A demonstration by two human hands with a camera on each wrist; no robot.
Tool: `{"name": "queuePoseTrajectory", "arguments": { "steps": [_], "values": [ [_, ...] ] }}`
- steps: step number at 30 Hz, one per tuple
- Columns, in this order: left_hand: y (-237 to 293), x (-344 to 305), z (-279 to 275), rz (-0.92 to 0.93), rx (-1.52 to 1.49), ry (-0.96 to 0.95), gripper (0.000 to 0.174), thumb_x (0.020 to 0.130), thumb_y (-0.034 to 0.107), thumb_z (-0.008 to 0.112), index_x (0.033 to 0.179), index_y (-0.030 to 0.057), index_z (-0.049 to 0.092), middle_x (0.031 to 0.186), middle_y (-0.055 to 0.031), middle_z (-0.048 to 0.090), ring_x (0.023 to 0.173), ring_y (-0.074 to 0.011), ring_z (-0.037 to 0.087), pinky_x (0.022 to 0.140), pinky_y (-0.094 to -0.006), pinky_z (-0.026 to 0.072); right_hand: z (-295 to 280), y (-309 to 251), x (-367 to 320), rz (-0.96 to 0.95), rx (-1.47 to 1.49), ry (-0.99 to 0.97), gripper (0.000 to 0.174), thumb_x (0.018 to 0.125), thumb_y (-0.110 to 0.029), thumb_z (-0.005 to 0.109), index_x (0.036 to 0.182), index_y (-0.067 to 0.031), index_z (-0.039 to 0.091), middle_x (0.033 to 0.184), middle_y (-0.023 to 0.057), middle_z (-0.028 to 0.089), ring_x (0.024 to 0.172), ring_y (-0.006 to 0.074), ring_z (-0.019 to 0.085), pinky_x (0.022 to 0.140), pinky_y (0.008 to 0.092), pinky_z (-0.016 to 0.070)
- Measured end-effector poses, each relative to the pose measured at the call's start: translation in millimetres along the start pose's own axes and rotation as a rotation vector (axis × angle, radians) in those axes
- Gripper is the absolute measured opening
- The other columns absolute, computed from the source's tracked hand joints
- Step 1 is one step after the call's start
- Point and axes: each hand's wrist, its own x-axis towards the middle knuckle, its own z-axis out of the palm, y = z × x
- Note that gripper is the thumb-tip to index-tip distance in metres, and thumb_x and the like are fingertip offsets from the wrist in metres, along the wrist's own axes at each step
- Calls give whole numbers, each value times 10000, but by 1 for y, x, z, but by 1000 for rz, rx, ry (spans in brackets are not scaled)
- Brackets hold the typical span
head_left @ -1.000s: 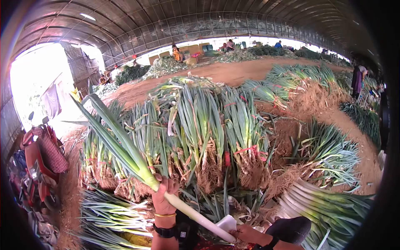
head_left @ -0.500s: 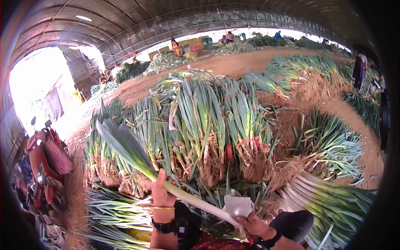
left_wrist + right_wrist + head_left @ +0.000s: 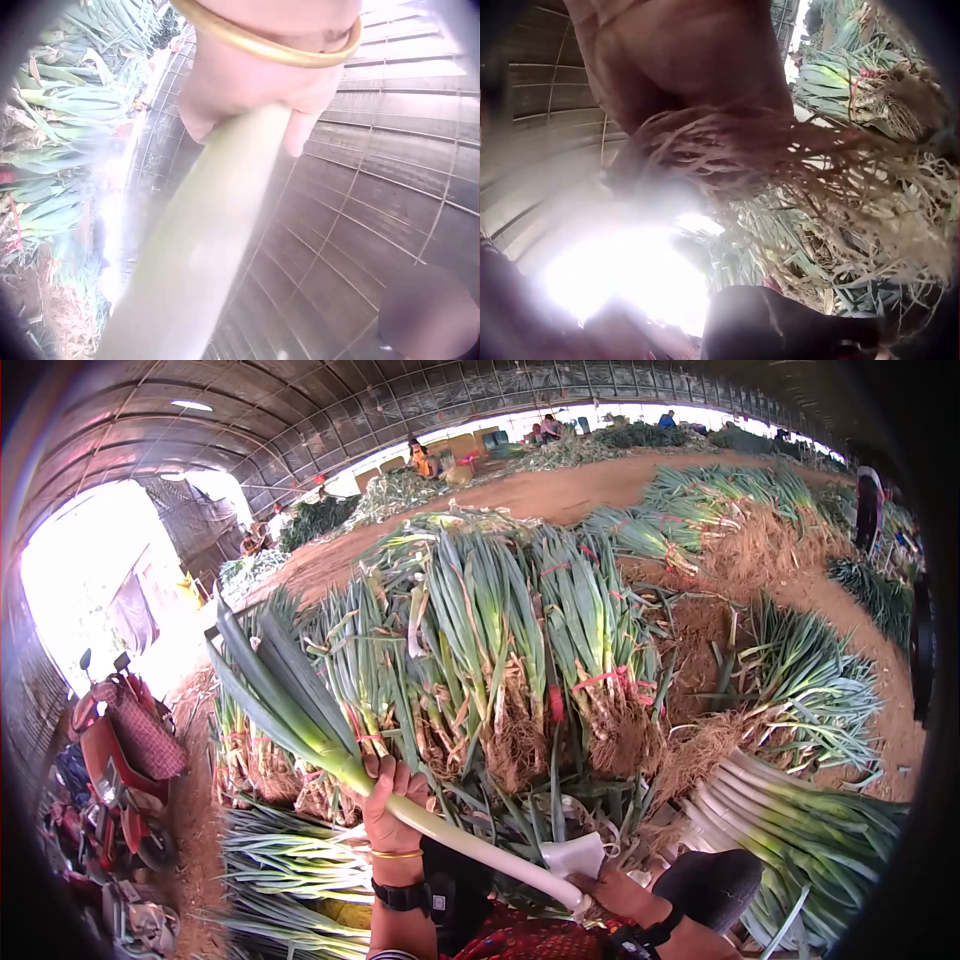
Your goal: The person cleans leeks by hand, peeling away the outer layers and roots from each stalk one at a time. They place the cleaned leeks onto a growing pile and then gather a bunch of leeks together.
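Note:
A thick leek [image 3: 480, 857] lies slantwise across the head view, its green leaves [image 3: 285, 705] up to the left and its white end low by my lap. My left hand [image 3: 390, 810] grips it where green turns pale; in the left wrist view the stalk [image 3: 214, 225] comes out of the fist below a gold bangle [image 3: 277, 52]. At the root end is my right hand [image 3: 625, 895], fingers curled there. Stringy roots [image 3: 727, 146] cover part of that hand in its wrist view. A white flat piece [image 3: 575, 854] stands at its fingertips behind the stalk.
Tied leek bundles [image 3: 480, 630] stand in front. Loose leeks lie at left [image 3: 290, 860], and a row of trimmed ones [image 3: 780, 820] at right. A red motorbike [image 3: 125, 780] is parked far left. People [image 3: 424, 458] and more piles are farther back.
The leek's leafy end swung rightward, then back left and spread. My right hand and the white flat piece have moved up and right; my left hand keeps its grip.

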Motion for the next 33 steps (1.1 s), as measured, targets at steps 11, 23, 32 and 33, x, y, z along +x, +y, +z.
{"name": "queuePoseTrajectory", "arguments": {
  "steps": [11,23,32,33],
  "values": [
    [8,0,8,-3,-107,-177,329,739,-58,612,840,146,374,681,58,388,593,-74,364,579,-228,321,-15,-44,-15,393,280,-171,396,918,-304,532,1191,-18,507,1057,35,587,964,105,511,842,241,402],
    [25,-3,7,54,-70,-314,291,776,-2,625,822,141,375,690,63,393,608,-69,371,585,-222,333,-8,28,26,39,-1172,-301,253,804,-294,562,808,-62,661,794,126,658,775,266,646,662,405,493],
    [165,-38,-23,254,607,193,145,798,133,586,821,96,448,696,1,400,615,-129,389,582,-259,354,-52,41,58,110,-677,-5,294,761,-194,623,1003,-27,630,830,146,653,761,297,634,679,363,478],
    [189,-50,-30,337,686,264,156,805,175,579,840,84,458,701,-8,399,628,-144,397,573,-271,367,-56,55,70,127,-653,-16,272,765,-168,620,992,-18,628,812,142,650,738,280,630,670,354,476]
  ]
}}
